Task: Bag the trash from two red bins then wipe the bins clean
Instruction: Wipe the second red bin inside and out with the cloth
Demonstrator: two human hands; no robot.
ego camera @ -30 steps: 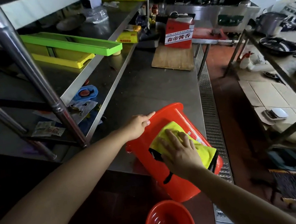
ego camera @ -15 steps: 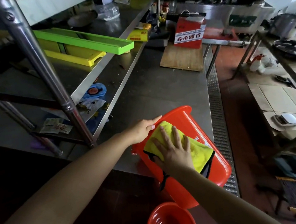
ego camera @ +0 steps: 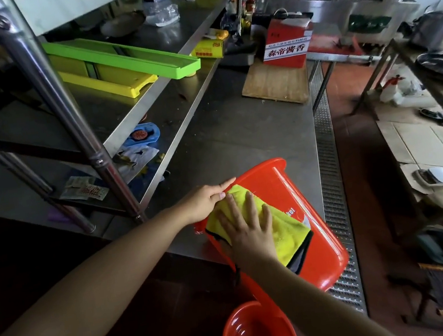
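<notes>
A red bin lies tilted on its side at the front edge of the steel counter, its base overhanging the floor. A yellow cloth with a dark border is spread on the bin's outer wall. My right hand presses flat on the cloth with fingers straight and spread. My left hand holds the bin's upper left side beside the cloth; whether its fingers curl over an edge is unclear. A second red bin stands upright on the floor below, open mouth up.
A metal rack post rises just left of my arms, with green and yellow trays on its shelf. A wooden board and a red carton sit farther back. A floor drain grate runs along the counter's right side.
My right hand has slid the yellow cloth up along the bin's wall toward my left hand. The bin stays tilted on the counter edge.
</notes>
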